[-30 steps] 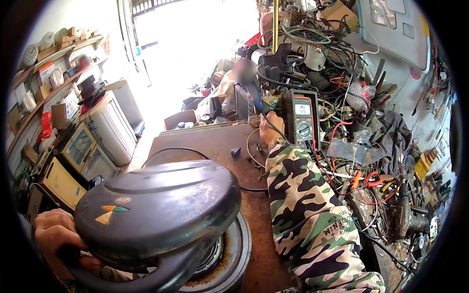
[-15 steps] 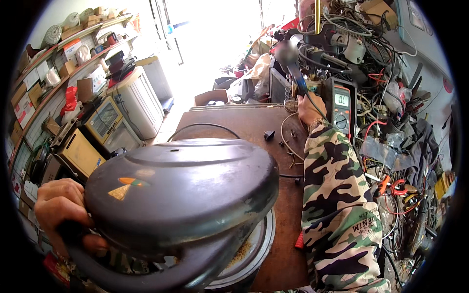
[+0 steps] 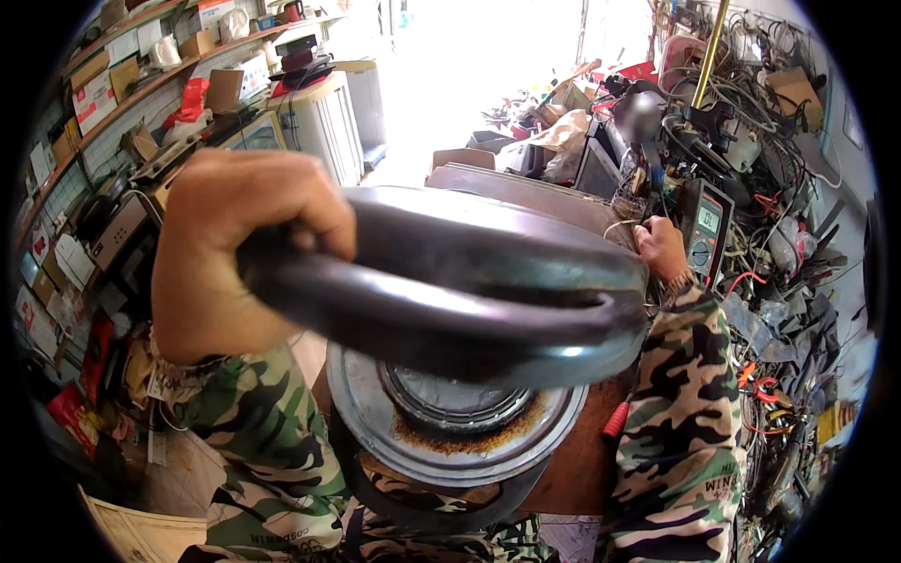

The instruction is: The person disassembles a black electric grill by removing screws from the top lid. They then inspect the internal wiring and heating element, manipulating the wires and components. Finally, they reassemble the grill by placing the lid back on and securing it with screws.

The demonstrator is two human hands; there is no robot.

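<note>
My left hand (image 3: 249, 239) grips the handle of a black round lid (image 3: 497, 253), raised and tilted above a metal appliance base (image 3: 460, 441) with a rusty brown ring. The base rests on a brown worktop (image 3: 591, 479). My right hand (image 3: 657, 246), fingers curled, is at the back right beside a thin pale wire (image 3: 619, 225); what it holds is too small to make out. A multimeter (image 3: 704, 230) stands just right of that hand. A red-handled tool (image 3: 615, 420) lies beside my right forearm.
A dense heap of cables, tools and parts (image 3: 770, 178) fills the right side. Shelves of boxes (image 3: 141, 70) line the left wall above stored appliances (image 3: 324, 127). A bright doorway is at the back, with cartons (image 3: 460, 159) in front.
My left hand has raised the lid and swung it up and rightward, uncovering more of the base. My right hand stays near the multimeter. The view has shifted.
</note>
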